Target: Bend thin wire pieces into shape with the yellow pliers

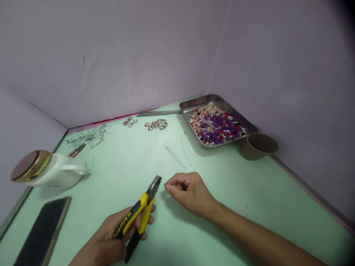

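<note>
My left hand (113,232) is wrapped round the yellow and black handles of a pair of pliers (142,208), whose metal jaws point up and away. At the jaw tips is a thin piece of wire (162,181). The thumb and forefinger of my right hand (191,192) pinch the other end of that wire, just right of the jaws. Most of the wire is too fine or too covered by my fingers to make out. Beyond my hands a bent wire (175,157) and a slightly curved wire (186,153) lie on the pale green table (222,232).
A metal tray (203,143) of mixed beads stands at the back right, beside a brown cup (251,151). Small beaded rings (157,124) and a heap of wire pieces (88,137) lie further back. A white lidded mug (59,171) and a phone (41,232) are at the left.
</note>
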Demonstrator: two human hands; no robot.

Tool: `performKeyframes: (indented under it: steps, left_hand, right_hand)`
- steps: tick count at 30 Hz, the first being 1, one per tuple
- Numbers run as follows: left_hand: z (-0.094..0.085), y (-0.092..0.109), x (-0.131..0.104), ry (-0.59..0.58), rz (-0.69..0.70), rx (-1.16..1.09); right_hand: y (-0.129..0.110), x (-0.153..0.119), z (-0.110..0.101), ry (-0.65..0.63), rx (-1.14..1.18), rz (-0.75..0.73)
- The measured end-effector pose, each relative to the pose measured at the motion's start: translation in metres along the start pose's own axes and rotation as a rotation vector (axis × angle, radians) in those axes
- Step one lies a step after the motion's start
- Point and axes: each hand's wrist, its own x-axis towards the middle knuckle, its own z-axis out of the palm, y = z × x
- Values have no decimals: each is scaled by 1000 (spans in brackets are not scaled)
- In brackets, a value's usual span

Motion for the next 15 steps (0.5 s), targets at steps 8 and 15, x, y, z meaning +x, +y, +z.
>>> performKeyframes:
  steps: [8, 15]
  left_hand:
    - [7, 1, -2, 11, 14, -53]
    - [2, 5, -3, 8, -22, -37]
  right_hand:
    - [1, -1, 1, 8, -3, -24]
    - [2, 0, 0, 76, -23, -57]
